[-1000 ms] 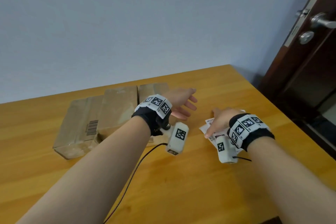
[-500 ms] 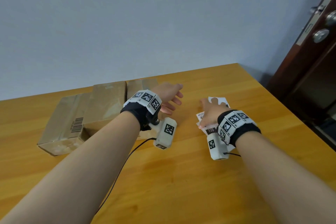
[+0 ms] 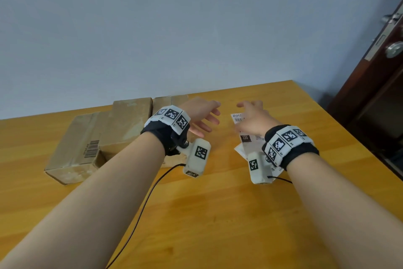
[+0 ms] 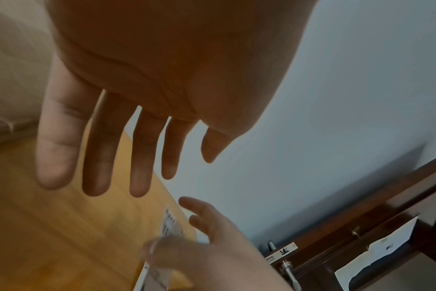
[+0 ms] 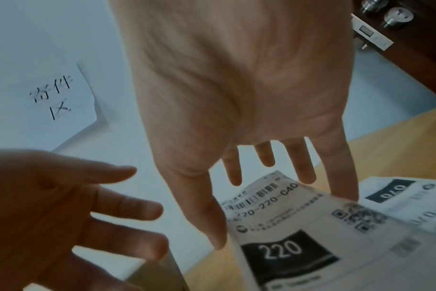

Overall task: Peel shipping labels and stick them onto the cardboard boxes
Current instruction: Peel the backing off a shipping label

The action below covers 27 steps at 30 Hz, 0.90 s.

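Note:
Three brown cardboard boxes (image 3: 128, 124) lie side by side at the back left of the wooden table (image 3: 218, 214). A loose pile of white shipping labels (image 3: 246, 137) lies to their right; the top one, marked "220" (image 5: 299, 236), is partly over another label (image 5: 398, 193). My right hand (image 3: 248, 111) is over the pile with fingers (image 5: 301, 167) straight and spread, thumb and little finger at the top label's edges. My left hand (image 3: 209, 122) hovers between boxes and labels, fingers (image 4: 97, 161) straight, holding nothing.
A dark wooden door (image 3: 381, 72) with a metal handle stands just past the table's right edge. A paper sign (image 5: 57, 98) is stuck on the pale wall behind. A black cable (image 3: 141, 209) runs from my left wrist across the table toward me.
My right hand has uncurled from the labels and now reaches forward with spread fingers. My left hand has stayed open between the boxes and the labels. The head view has tilted upward.

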Each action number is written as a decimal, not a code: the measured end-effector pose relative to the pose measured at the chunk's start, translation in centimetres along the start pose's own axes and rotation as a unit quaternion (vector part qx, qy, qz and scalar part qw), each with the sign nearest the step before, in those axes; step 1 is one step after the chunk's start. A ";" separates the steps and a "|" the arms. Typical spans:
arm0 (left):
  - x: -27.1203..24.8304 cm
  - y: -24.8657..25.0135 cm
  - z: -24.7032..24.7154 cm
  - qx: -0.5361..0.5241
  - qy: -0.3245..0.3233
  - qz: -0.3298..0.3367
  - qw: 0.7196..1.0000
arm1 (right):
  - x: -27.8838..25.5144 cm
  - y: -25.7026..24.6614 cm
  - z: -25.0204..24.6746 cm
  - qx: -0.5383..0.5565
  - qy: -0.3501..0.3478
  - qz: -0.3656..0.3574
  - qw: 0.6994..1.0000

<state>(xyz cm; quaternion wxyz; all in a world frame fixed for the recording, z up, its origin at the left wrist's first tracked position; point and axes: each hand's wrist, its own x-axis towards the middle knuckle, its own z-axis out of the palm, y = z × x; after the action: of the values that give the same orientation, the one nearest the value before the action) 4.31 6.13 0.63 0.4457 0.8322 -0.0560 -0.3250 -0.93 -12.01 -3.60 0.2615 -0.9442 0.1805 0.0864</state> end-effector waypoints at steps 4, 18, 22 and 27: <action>-0.8 -0.1 -0.7 -0.006 -0.007 0.024 1.000 | -0.8 -2.6 -1.7 0.126 0.022 -0.029 0.991; -4.5 -3.3 -5.9 0.043 0.086 0.110 0.989 | -2.9 -11.2 -0.3 0.291 0.030 -0.106 0.950; -5.0 -4.8 -7.8 -0.027 0.172 0.125 0.977 | -2.7 -11.9 0.4 0.380 -0.023 -0.054 0.923; -5.1 -6.5 -9.5 -0.143 0.194 0.105 0.965 | -3.3 -12.7 1.7 0.337 -0.089 -0.056 0.935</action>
<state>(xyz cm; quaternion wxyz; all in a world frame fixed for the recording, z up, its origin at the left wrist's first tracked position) 4.62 18.68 1.78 0.5938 0.7965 -0.0082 -0.1135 0.84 -0.03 1.63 0.5841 -0.7976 0.1217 0.0888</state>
